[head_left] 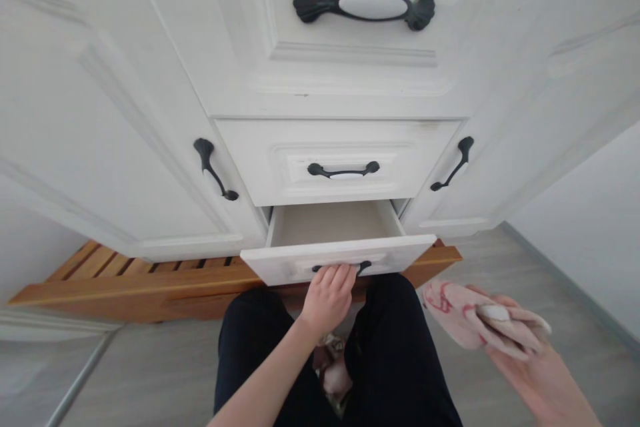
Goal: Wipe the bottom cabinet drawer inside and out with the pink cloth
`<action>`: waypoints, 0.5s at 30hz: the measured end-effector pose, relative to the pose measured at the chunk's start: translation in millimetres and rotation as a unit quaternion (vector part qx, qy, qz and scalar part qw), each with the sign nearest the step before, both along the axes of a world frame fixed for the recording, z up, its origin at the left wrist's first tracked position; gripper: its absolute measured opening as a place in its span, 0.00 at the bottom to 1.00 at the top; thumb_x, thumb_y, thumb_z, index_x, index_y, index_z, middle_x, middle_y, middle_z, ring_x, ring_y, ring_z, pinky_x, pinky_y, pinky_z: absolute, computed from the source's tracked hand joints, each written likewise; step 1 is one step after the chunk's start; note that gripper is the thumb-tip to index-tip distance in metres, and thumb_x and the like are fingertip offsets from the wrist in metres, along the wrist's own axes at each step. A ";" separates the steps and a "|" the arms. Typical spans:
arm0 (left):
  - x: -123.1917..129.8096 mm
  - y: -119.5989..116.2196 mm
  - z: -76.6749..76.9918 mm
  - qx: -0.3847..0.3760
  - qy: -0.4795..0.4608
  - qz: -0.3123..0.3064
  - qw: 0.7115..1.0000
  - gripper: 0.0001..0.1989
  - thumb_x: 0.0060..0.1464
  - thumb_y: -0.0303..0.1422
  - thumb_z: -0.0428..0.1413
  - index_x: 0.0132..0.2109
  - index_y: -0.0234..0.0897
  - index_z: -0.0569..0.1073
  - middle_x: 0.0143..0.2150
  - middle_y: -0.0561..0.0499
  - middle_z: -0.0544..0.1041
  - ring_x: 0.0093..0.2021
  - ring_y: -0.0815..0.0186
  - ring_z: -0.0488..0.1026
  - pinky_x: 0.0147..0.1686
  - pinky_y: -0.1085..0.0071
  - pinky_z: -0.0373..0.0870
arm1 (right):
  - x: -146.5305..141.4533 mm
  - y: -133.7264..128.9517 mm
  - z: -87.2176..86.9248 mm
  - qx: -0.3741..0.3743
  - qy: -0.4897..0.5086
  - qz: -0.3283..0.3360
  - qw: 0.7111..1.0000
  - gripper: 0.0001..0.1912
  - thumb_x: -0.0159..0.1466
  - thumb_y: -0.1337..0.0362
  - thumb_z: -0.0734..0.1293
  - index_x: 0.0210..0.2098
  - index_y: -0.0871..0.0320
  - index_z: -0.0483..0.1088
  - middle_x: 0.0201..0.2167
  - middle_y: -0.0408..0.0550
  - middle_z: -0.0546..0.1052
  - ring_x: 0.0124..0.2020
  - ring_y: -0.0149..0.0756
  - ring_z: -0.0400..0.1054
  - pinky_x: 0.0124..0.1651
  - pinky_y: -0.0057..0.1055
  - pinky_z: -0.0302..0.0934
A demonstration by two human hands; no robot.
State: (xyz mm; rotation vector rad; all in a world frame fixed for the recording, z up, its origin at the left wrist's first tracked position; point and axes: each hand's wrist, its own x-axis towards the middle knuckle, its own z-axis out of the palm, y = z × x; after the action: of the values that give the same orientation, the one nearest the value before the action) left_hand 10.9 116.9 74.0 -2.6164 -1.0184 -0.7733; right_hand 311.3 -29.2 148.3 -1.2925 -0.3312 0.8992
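We apparently work the drawer [287, 269], left hand [327, 300] clasping its handle [365, 266], right hand [526, 369] gripping cloth [457, 310]; next move likely needs straight sliding.

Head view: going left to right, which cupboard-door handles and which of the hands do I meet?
Left door handle → left hand, on the drawer handle → right door handle → right hand, holding pinkish cloth.

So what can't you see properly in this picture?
In the head view:
Middle of the bottom handle: covered by the left hand.
Back of the open drawer: under the drawer above.
Part of the right hand: behind the cloth.
Patterned thing between the legs: blurred, partly hidden by them.
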 end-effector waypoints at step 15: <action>3.2 87.0 25.1 -0.079 0.035 -0.007 0.996 0.26 0.57 0.29 0.53 0.63 0.35 0.63 0.60 0.46 0.71 0.56 0.58 0.66 0.60 0.62 0.59 | -93.0 193.9 16.2 0.212 -0.248 0.102 0.940 0.13 0.62 0.59 0.68 0.45 0.57 0.74 0.52 0.57 0.76 0.50 0.44 0.72 0.47 0.40 0.69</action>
State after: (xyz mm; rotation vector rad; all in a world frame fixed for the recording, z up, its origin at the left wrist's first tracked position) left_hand 14.1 203.9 99.0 -2.7644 -1.0850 -0.6228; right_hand 218.3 164.7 164.5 -1.0738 -1.0174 0.6108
